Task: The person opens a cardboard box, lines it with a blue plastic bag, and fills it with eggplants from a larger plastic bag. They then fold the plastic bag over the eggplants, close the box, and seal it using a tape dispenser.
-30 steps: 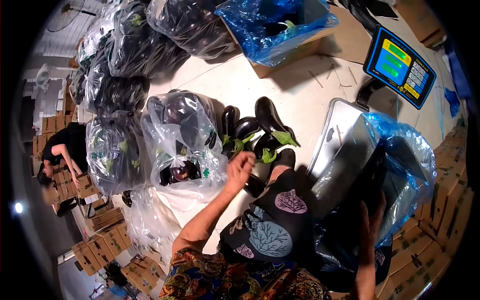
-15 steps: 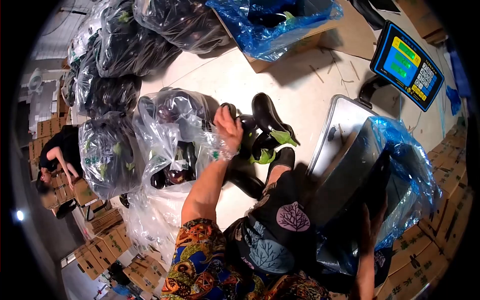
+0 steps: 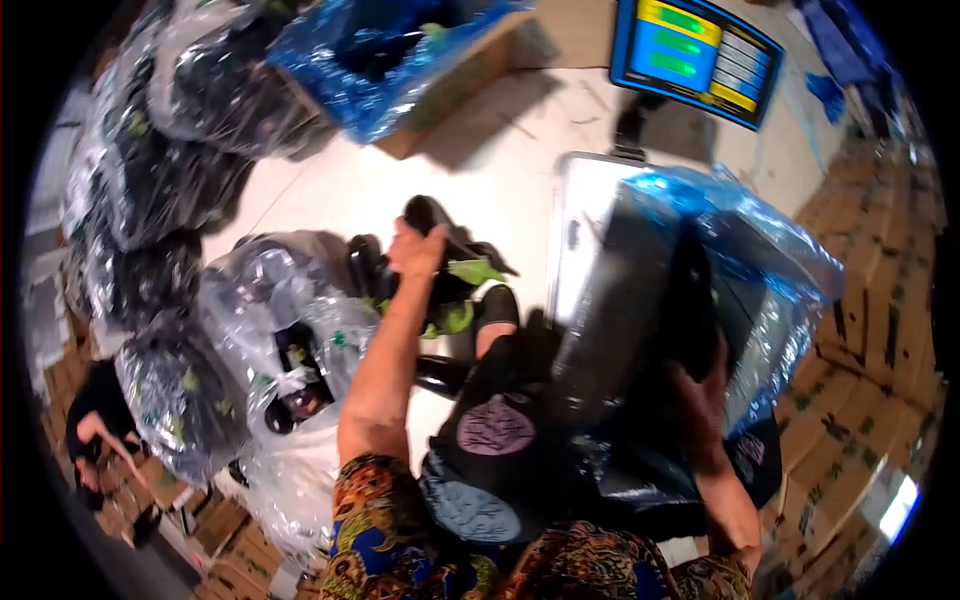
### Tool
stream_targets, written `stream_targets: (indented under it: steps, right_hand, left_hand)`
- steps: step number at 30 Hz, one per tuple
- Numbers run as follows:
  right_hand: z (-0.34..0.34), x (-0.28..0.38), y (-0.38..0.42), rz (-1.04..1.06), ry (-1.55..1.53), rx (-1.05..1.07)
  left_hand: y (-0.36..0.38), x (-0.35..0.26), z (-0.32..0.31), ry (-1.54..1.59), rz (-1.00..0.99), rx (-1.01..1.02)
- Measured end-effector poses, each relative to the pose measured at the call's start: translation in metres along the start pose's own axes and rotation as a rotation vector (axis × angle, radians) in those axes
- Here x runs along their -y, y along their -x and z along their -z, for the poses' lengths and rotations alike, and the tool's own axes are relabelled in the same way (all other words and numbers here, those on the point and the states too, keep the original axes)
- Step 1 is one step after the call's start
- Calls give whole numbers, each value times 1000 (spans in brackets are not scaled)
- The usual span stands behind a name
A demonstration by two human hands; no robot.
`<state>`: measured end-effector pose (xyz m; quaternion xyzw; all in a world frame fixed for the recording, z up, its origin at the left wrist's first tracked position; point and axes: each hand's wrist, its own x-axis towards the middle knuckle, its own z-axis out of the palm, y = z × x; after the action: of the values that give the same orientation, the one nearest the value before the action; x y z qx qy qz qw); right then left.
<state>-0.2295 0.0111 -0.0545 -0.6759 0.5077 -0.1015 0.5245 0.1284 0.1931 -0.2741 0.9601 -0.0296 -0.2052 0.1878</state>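
Currently the left hand has its fingers clenched on an eggplant in the floor pile, left of the scale tray. The right hand grips the blue-lined box on the tray; lifting and transfer into it would likely follow.

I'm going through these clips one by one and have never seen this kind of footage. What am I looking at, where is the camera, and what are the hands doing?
The camera sits on a person's head and looks down through a fisheye lens, so the edges bend. The two bare arms are that person's own. The left hand reaches out and grips a dark eggplant from a small pile on the pale floor. The right hand rests on a box lined with a blue plastic bag, which stands on a metal scale platform; the scale's display is above. Clear bags of eggplants lie on the left, and cardboard boxes are stacked on the right. Another person bends over at the far left.
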Motion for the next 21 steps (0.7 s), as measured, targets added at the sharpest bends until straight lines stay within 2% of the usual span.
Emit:
stream_targets:
  steps: [3,4,5,6,7,9,10,13,14,15,16,17,19,21]
  right_hand:
    - [-12,11,10,48,118,10]
    - [-18,10,7,39,124,6]
    - [-23,9,4,35,136,1]
    - [-30,-2,1,88,288,-47]
    - [-32,-1,1,69,285,-51]
    - [-33,3,-1,41,277,-48]
    - [-33,-1,-2,60,260,-57]
    - [-25,5,-3,-8,110,1]
    - [-22,1,-3,17,65,-15]
    - [-15,4,1,76,-26,12]
    - [-11,24,12,-39,-113,18]
    - [-2,31,20,-53,-254,146]
    - [3,84,49,32,-252,250]
    - [3,121,69,91,-194,258]
  left_hand:
    - [31,21,-1,236,-302,-234]
    - [46,25,9,378,-323,-99]
    - [64,29,19,350,-379,-34]
    - [80,33,30,447,-333,109]
    - [94,37,38,543,-290,261]
    - [122,49,52,753,-124,445]
    - [132,59,57,804,-127,491]
    - [167,72,80,842,-72,539]
    - [173,80,84,891,-139,525]
    - [175,86,90,938,-109,553]
    - [183,75,107,941,-84,540]
    - [191,57,129,949,-50,517]
    - [191,38,157,974,-193,537]
    - [190,15,171,1093,-275,554]
